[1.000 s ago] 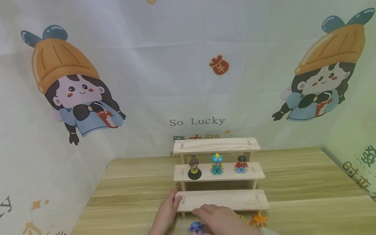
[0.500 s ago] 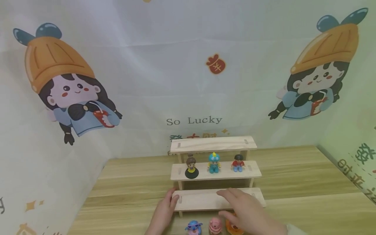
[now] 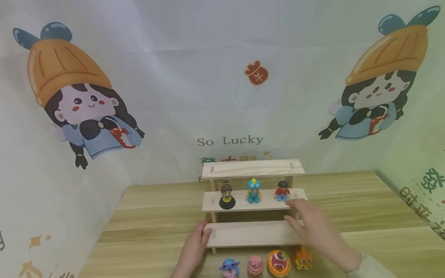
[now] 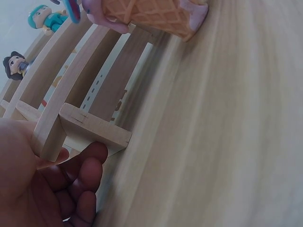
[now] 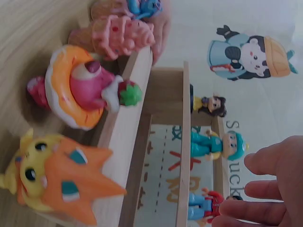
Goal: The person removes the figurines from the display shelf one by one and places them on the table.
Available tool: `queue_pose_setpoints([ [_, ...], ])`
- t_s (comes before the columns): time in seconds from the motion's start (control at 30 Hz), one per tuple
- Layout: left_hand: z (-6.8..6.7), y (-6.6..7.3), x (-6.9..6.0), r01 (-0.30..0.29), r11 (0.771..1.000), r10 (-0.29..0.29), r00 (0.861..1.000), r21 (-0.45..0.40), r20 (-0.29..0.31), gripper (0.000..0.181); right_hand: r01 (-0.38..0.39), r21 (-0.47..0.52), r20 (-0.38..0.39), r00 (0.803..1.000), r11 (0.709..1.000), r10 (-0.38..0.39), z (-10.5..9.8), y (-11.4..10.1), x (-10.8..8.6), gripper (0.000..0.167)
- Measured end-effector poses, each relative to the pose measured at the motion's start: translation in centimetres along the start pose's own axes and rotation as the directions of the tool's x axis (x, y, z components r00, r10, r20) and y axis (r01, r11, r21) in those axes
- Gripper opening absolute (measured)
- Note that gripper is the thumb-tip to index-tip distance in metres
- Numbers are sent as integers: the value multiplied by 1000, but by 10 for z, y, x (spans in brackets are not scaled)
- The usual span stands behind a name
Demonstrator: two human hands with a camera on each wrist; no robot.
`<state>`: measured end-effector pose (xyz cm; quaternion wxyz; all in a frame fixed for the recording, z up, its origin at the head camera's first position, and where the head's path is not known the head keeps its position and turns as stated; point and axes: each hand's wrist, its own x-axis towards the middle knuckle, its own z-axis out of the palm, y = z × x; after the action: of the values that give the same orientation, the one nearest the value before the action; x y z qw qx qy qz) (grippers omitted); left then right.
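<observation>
The left hand (image 3: 193,247) grips the left end of the lowest step of a wooden three-tier stand (image 3: 253,234); in the left wrist view its thumb and curled fingers lie around that end. With fingers spread and nothing held, the right hand (image 3: 318,231) is over the stand's right side, close to the figure in a red top (image 3: 282,191). That figure sits on the middle tier beside a teal-capped figure (image 3: 253,192) and a brown-haired figure on a black base (image 3: 227,196). Whether the right fingertips touch the red-topped figure, I cannot tell.
Before the stand, a blue toy (image 3: 229,267), a pink toy (image 3: 255,265), an orange ring toy (image 3: 279,263) and an orange-yellow toy (image 3: 303,259) are lined up on the wooden table (image 3: 149,216). A printed cloth (image 3: 174,85) hangs behind.
The right hand has moved up and to the right, from in front of the lowest step to the middle tier's right end, uncovering the front toys. The left hand keeps its grip.
</observation>
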<state>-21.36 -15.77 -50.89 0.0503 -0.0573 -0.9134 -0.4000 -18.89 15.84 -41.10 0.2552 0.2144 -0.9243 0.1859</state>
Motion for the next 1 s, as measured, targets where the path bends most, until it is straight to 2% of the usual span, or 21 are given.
queue_pose_setpoints([
  [0.17, -1, -1, 1, -17, 1000, 17, 1000, 6, -10, 43, 26, -2, -70, 997, 1000, -26, -5, 11, 6, 34],
  [0.33, -1, -1, 1, -10, 1000, 10, 1000, 9, -4, 42, 3, -2, -86, 996, 1000, -3, -6, 22, 16, 34],
  [0.5, -1, -1, 1, -1, 1000, 1, 1000, 3, 9, 44, -74, 36, -33, 997, 997, 75, -6, 30, 27, 41],
  [0.7, -1, -1, 0, 16, 1000, -15, 1000, -12, 21, 44, -170, 148, 110, 982, 974, 155, 0, 37, 39, 58],
  [0.83, -1, -2, 0, 12, 1000, -12, 1000, -11, 18, 45, -184, 220, 160, 976, 958, 151, 9, 40, 45, 61],
  [1.0, -2, -1, 0, -2, 1000, 2, 1000, -2, 11, 45, -153, 274, 145, 983, 949, 116, 18, 43, 49, 62],
])
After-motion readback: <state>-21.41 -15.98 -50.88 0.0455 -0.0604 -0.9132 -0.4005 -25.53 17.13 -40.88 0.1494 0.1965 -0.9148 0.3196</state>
